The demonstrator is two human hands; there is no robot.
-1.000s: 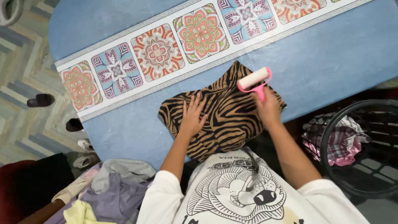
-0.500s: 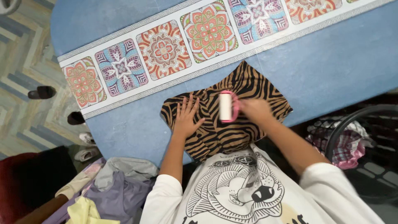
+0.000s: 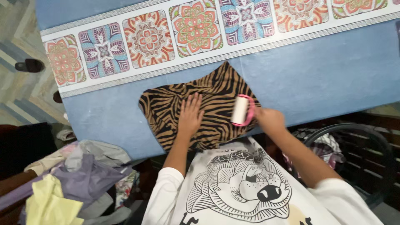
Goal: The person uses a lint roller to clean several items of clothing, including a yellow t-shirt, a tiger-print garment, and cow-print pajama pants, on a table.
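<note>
The left hand (image 3: 191,116) lies flat on the striped cloth (image 3: 196,112) at the table (image 3: 325,79) edge, the right hand (image 3: 270,120) grips the lint roller (image 3: 240,109) — probably touching it — so sticky paper could drag and bunch the loose fabric.

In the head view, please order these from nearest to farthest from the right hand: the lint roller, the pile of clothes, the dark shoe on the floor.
From the right hand:
1. Lint roller, held in that hand, lying on the striped cloth.
2. Pile of clothes, low on the left beside the table.
3. Dark shoe, far left on the floor.
</note>
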